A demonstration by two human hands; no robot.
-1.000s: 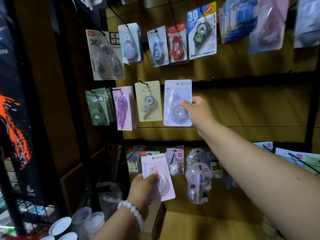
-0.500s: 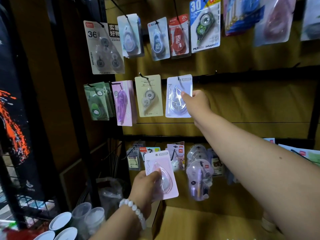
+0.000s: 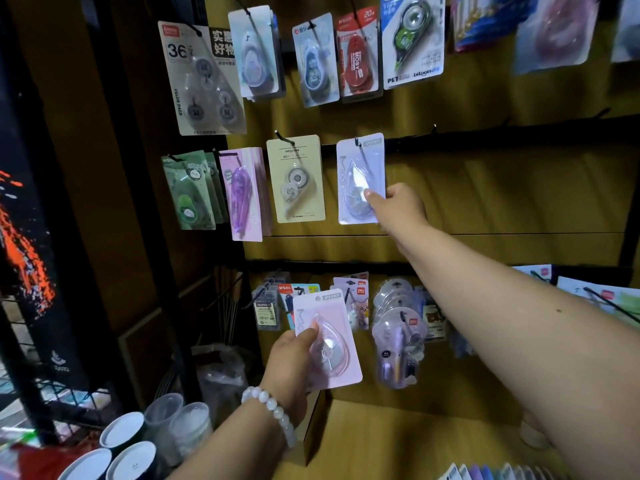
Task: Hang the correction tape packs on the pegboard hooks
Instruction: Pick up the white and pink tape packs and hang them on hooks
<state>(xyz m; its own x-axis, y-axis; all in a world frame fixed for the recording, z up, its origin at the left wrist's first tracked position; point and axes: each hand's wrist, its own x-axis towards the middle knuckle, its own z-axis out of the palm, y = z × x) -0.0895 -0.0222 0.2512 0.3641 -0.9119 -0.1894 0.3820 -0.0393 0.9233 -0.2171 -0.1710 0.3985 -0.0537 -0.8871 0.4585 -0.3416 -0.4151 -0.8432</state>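
Observation:
A lilac correction tape pack [image 3: 358, 174] hangs on a black hook [image 3: 360, 152] in the middle row of the pegboard. My right hand [image 3: 398, 206] pinches its lower right edge, thumb on the blister. Lower down, my left hand [image 3: 294, 358], with a bead bracelet on the wrist, holds a pink correction tape pack [image 3: 329, 337] upright in front of the bottom row, clear of any hook.
Beige [image 3: 298, 178], purple [image 3: 242, 194] and green [image 3: 192, 188] packs hang left of the lilac one. More packs fill the top row [image 3: 356, 57] and bottom row [image 3: 398, 337]. Bare hooks [image 3: 434, 128] run right along the middle rail. White-lidded cups [image 3: 124, 431] stand at bottom left.
The lilac pack has slid back along the hook toward the board, my right hand still on it. My left hand has raised the pink pack slightly.

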